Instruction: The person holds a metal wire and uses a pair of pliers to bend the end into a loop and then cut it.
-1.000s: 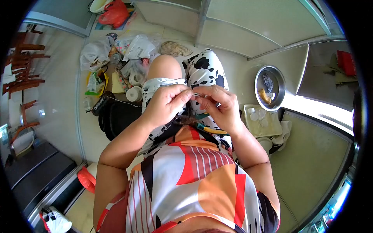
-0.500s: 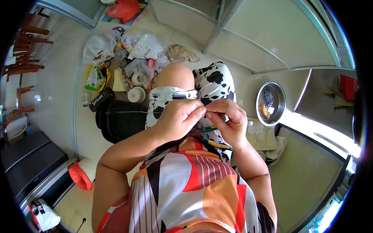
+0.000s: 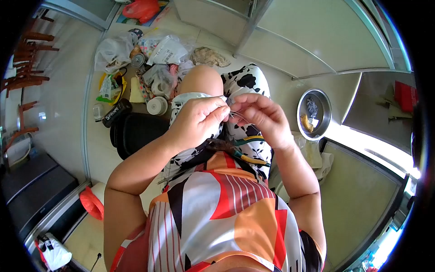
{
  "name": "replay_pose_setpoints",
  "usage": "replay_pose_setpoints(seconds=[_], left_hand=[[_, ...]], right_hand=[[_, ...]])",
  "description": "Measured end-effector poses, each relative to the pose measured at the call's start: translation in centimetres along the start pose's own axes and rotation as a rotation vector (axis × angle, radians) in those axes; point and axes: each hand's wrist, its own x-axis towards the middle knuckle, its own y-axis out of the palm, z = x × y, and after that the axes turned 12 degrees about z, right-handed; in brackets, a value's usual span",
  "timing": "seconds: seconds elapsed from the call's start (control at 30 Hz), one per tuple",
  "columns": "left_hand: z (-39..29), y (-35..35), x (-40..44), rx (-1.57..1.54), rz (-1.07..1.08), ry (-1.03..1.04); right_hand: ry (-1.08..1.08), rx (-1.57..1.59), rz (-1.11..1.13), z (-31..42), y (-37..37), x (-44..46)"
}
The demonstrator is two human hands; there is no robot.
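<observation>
Both hands up over the lap, between the knees (image 3: 202, 79), working at a thin wire (image 3: 239, 114). Wire is fine and pale; it shows in the gap between the hands as a strand or two, curving toward the right palm. Its ends are hidden.

Left hand (image 3: 201, 119): thumb and forefinger pressed tight together at the tips, wire coming out of the pinch. Right hand (image 3: 265, 119): fingers bent and part spread, thumb standing off from the forefinger, wire crossing in front of the curled fingers. Whether a right fingertip touches it — cannot tell.

Step in hand, by my judgement: fine finger work, left side steadying, right side shaping or guiding the strand. Next move seems to call for a firm left pinch and a light, exact right fingertip on the wire — too thin for a full grasp.

Lap: pliers (image 3: 250, 160), by the look of the green and yellow handles, lying on the patterned trousers (image 3: 247, 81) below the hands, neither hand on them. Beyond the right hand, on the floor, a steel basin (image 3: 326, 109) with a grey clump (image 3: 311, 107) inside. Left of the knees: white roll (image 3: 157, 106), black can (image 3: 117, 113), plastic bags (image 3: 112, 53).
</observation>
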Motion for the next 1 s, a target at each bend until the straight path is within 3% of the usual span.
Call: replay_pose_setpoints(seconds=[0.03,0.2,0.43,0.5,0.67,0.83,1.0], left_hand=[[-0.2,0.1,-0.1,0.063,0.002,0.054],[-1.0,0.9,-0.5,0.115,-0.012,0.097],[-2.3,-0.1,-1.1,-0.115,0.165,-0.041],[-2.4,0.1,-1.1,-0.175,0.134,-0.083],[-1.9,0.5,-0.9,-0.151,0.017,-0.047],[-1.3,0.6,-0.7,-0.223,-0.006,-0.078],[-2.0,1.6,-0.7,-0.251,-0.026,0.03]], right_hand=[[0.037,0.134,-0.023,0.6,-0.1,0.1],[0.253,-0.164,0.184,2.1,0.0,0.1],[0.174,-0.254,0.196,2.9,0.2,-0.1],[0.038,-0.335,0.145,2.5,0.2,0.0],[0.019,-0.424,0.037,4.0,0.3,-1.1],[-0.019,-0.224,-0.001,2.6,0.8,-2.2],[-0.01,-0.139,0.011,0.6,1.7,-1.3]])
